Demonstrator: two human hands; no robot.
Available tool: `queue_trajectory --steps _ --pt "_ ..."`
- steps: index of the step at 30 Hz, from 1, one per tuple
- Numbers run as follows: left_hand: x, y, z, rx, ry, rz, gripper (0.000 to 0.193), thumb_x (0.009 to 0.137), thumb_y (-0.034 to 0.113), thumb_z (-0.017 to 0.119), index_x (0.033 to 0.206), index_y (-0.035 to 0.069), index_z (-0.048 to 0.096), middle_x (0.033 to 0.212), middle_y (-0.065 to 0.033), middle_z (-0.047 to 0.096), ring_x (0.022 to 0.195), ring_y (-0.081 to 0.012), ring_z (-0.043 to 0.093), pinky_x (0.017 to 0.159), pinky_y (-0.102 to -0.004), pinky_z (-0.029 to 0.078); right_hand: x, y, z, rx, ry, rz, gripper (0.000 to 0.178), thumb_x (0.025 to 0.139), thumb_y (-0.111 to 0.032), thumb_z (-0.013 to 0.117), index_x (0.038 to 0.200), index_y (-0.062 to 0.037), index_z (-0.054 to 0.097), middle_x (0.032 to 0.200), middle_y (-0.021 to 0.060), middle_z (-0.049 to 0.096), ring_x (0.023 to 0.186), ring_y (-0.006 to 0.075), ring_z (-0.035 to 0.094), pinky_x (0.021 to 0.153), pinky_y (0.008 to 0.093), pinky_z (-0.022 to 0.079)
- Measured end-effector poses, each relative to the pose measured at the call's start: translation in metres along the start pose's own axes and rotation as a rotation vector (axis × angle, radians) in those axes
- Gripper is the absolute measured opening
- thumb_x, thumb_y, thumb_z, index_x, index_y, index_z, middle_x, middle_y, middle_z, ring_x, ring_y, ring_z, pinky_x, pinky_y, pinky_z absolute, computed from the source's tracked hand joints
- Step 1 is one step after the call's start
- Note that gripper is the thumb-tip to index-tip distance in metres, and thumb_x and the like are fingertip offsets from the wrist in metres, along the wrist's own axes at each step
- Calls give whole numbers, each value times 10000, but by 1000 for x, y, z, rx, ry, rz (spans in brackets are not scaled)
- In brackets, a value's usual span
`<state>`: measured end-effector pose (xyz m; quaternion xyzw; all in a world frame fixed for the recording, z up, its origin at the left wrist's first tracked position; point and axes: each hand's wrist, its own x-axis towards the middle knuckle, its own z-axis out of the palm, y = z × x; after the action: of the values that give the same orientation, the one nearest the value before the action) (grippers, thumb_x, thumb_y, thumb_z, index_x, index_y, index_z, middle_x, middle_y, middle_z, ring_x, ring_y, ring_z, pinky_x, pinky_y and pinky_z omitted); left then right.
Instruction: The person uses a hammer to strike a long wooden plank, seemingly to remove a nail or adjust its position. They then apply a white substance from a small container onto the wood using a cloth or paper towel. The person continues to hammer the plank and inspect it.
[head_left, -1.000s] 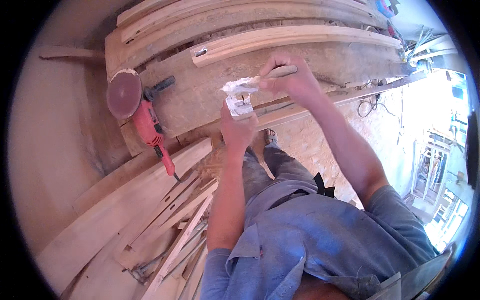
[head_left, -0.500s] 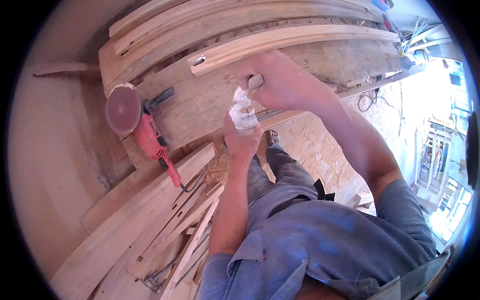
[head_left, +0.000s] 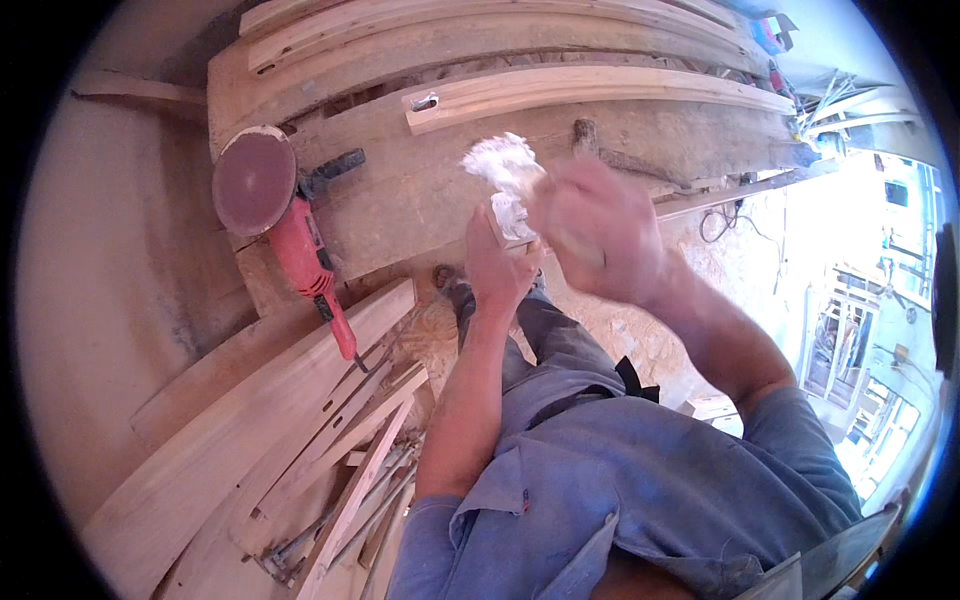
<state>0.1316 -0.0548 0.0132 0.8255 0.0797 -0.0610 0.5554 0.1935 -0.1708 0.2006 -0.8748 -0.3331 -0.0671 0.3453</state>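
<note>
My left hand [head_left: 496, 268] is closed around a small flat piece [head_left: 518, 241], perhaps wood, with white paste [head_left: 510, 214] on its top. My right hand [head_left: 605, 235], smeared by motion, is closed just right of it on a putty knife, whose handle is mostly hidden in the fist. A thick, ragged load of white paste [head_left: 503, 163] covers the blade end, above the small piece. Beyond the hands, a pale wooden rail [head_left: 600, 85] with a slot near its left end lies on the workbench [head_left: 390, 190].
At the bench's left end lies a red disc sander [head_left: 300, 255] with a brown disc. A hammer [head_left: 586, 138] rests behind my right hand. More long boards [head_left: 480, 25] lie along the far side. Planks [head_left: 260, 400] and clamps lean at lower left. Shavings [head_left: 640, 345] cover the floor.
Both hands have moved slightly right, and my right hand has also come lower and nearer. The white paste on the blade now shows as a larger mass. The hammer on the bench has come into sight.
</note>
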Motion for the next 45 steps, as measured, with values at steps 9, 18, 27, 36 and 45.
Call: queue_trajectory --steps 9,18,27,36,45 --pt "6 -20 8 -30 -25 58 869 710 215 785 1403 -91 358 1322 -282 504 1259 -438 480 1092 -462 380 -96 -19 41 -160 -7 -19 240 627 -10 674 863 -15 631 950 117 596 864 310 623 714 390 526" --pt "-9 13 4 85 65 -65 707 714 255 793 1281 -31 483 1246 -252 555 1168 -425 544 1006 -495 442 -143 26 -26 -298 286 310 153 712 81 683 789 -7 584 799 130 569 790 306 571 693 382 456" --pt "-78 43 6 129 433 58 524 759 227 773 1189 -27 613 1181 -206 634 1156 -373 575 986 -446 458 -290 -5 -68 -127 444 569 198 704 71 720 787 -17 563 761 103 508 707 275 531 640 361 424" --pt "-96 95 9 350 513 185 472 806 150 712 1228 -45 630 1086 -189 683 1061 -345 618 939 -419 470 -542 -32 -110 -159 732 905 131 739 74 657 783 -8 565 757 101 536 712 234 559 638 332 438" --pt "-43 109 15 691 644 430 559 761 187 767 1268 16 606 989 -148 689 1014 -334 571 894 -453 443 -656 -75 -135 -202 819 1200 136 742 85 648 820 8 566 801 76 529 766 189 536 730 317 447"
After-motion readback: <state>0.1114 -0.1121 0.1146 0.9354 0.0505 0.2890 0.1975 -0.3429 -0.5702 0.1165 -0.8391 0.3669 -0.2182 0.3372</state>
